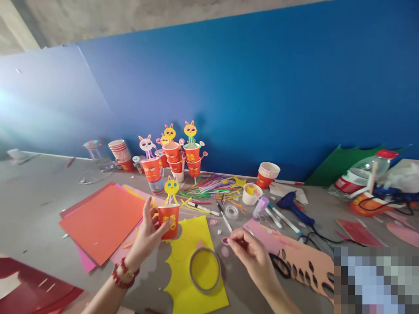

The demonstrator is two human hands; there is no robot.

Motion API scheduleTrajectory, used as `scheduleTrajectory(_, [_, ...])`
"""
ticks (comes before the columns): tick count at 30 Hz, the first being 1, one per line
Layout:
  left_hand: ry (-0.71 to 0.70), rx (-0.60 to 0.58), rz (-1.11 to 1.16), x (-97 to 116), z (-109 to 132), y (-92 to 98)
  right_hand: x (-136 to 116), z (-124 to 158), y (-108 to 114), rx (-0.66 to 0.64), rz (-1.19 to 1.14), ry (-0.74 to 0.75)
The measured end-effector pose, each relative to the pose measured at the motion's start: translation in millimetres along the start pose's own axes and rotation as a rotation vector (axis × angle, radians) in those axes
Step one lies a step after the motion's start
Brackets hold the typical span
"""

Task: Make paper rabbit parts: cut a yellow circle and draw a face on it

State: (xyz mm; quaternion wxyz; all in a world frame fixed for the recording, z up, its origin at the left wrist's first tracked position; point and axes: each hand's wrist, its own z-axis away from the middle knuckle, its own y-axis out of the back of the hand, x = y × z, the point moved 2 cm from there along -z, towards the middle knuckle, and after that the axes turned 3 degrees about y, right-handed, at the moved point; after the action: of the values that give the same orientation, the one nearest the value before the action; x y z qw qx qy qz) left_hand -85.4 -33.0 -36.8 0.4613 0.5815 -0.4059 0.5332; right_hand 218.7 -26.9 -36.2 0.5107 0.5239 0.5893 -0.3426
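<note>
Left hand [147, 230]: curled round the red cup [173, 213], my thumb across its front; squeezing too hard could buckle the paper wall.
Yellow-headed figure [171, 186]: rises from that cup on thin legs; a knock from my fingers could bend them or tip the head.
Cup base: over the yellow sheet's scalloped edge; I can't tell whether it rests or is lifted. If it rests there, a shifting sheet could unsteady it.
Right hand [251, 250]: thumb and forefinger pinching a small pink oval [225, 240] by its edge; so slight a hold could let it slip or crease.
Loose pink disc [224, 251]: just below that oval; my sleeveless wrist could sweep it aside.
Yellow sheet [183, 253]: bears the grey ring [205, 249], which could slide if I drag the paper.
Stacked cup figures [193, 168]: behind my left hand; a careless reach could topple them.
Glue gun [296, 208]: beyond my right hand; a snagged cord could pull it.
</note>
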Motion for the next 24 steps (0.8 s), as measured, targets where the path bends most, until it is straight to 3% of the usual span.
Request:
scheduleTrajectory(5, [-0.076,-0.240,0.056,24,29,-30.5,-14,-2,11,0.093,-0.145,-0.044])
scheduleTrajectory(11, [-0.160,-0.495,0.050,41,27,-74.3,-57,3,45,0.204,-0.067,0.098])
scheduleTrajectory(17, [-0.188,-0.546,0.082,35,28,-101.1,-62,-12,70,0.246,-0.065,0.032])
scheduleTrajectory(24, [-0.084,-0.543,0.180,21,26,-101.7,-39,-26,57,0.156,-0.164,-0.133])
